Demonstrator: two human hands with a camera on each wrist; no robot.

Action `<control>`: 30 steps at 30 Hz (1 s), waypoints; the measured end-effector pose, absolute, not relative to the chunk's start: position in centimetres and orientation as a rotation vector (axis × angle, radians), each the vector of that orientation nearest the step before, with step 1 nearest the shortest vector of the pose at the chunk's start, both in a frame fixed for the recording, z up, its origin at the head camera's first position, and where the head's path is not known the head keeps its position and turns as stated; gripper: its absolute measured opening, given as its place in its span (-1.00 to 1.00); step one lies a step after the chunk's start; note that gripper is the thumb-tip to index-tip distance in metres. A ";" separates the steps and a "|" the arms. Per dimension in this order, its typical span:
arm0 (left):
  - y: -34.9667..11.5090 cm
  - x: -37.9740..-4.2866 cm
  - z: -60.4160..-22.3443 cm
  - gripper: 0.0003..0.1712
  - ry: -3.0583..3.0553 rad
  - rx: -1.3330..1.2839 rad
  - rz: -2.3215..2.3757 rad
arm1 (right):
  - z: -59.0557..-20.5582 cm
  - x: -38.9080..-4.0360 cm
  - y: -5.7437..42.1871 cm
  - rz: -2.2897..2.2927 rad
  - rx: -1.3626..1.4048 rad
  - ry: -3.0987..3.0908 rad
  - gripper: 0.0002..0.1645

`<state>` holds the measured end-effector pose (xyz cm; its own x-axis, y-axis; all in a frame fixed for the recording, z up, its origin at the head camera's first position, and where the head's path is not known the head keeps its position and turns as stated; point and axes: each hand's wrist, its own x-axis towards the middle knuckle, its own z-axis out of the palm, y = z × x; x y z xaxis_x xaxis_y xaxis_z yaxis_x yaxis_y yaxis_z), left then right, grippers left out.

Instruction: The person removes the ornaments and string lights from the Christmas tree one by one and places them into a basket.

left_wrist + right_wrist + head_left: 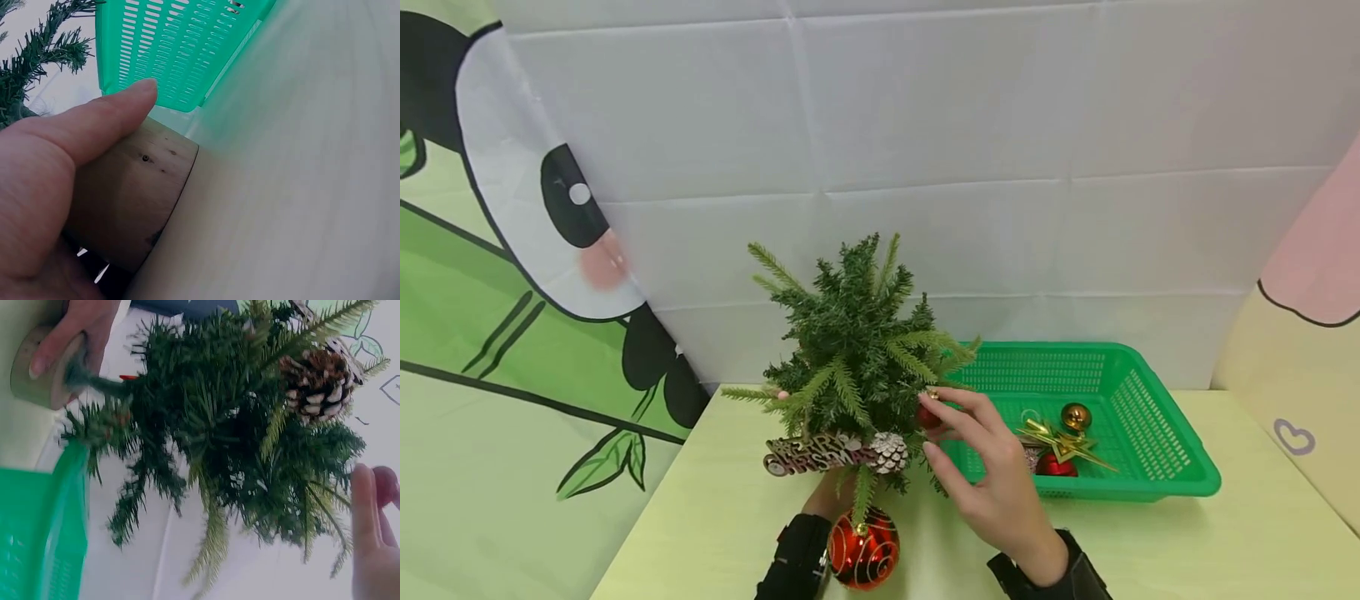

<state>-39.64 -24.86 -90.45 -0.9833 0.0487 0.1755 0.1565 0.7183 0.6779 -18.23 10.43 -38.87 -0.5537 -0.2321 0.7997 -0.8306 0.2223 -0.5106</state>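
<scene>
A small artificial Christmas tree stands on a round wooden base. My left hand grips that base, its thumb lying along the wood in the left wrist view; in the head view the branches hide most of this hand. At the tree's right side, my right hand holds a small dark red ball ornament with its fingers, close against the branches. A Merry Christmas sign, a white-tipped pinecone and a large red ball with swirls hang on the front of the tree.
A green plastic basket sits right of the tree. In it lie a gold ball, a gold star and a shiny red ball. Behind the table hangs a white cloth with cartoon prints.
</scene>
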 end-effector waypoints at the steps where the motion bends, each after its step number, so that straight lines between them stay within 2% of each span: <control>1: -24.3 -38.7 -88.8 -0.38 -2.768 -0.166 -1.111 | -38.9 -18.3 10.3 1.361 0.985 -1.898 -0.34; 3: -23.4 -36.7 -84.9 -0.41 -2.741 -0.229 -1.084 | -39.0 -18.5 10.0 1.434 0.986 -1.841 -0.31; 4: -22.5 -34.7 -80.9 -0.43 -2.757 -0.229 -1.091 | -39.1 -18.5 9.9 1.483 0.974 -1.807 -0.31; 6: -21.5 -32.6 -76.4 -0.48 -2.736 -0.303 -1.101 | -39.1 -18.6 9.7 1.590 0.938 -1.737 -0.35; 8: -20.8 -31.5 -73.5 -0.51 -2.729 -0.352 -1.109 | -39.2 -18.7 9.6 1.679 0.899 -1.656 -0.40; 10: -20.7 -31.6 -73.4 -0.48 -2.739 -0.331 -1.127 | -39.3 -18.9 9.5 1.726 0.859 -1.596 -0.46; 12: -22.2 -35.0 -79.9 -0.40 -2.760 -0.274 -1.170 | -39.5 -18.9 9.4 1.741 0.826 -1.566 -0.51; 15: -22.6 -35.9 -82.1 -0.36 -2.803 -0.178 -1.163 | -39.7 -19.2 9.1 1.773 0.803 -1.568 -0.56; 17: -22.5 -35.4 -81.1 -0.38 -2.845 -0.161 -1.156 | -39.7 -19.4 9.0 1.788 0.829 -1.603 -0.57; 19: -21.3 -32.8 -76.5 -0.45 -2.817 -0.189 -1.068 | -39.6 -19.5 8.8 1.786 0.887 -1.644 -0.58; 22: -21.0 -31.6 -75.1 -0.52 -2.759 -0.225 -0.999 | -39.2 -19.4 8.3 1.693 0.962 -1.674 -0.55; 30: -20.7 -31.3 -73.6 -0.64 -2.680 -0.330 -1.063 | -39.0 -19.7 8.4 1.487 0.813 -1.693 -0.52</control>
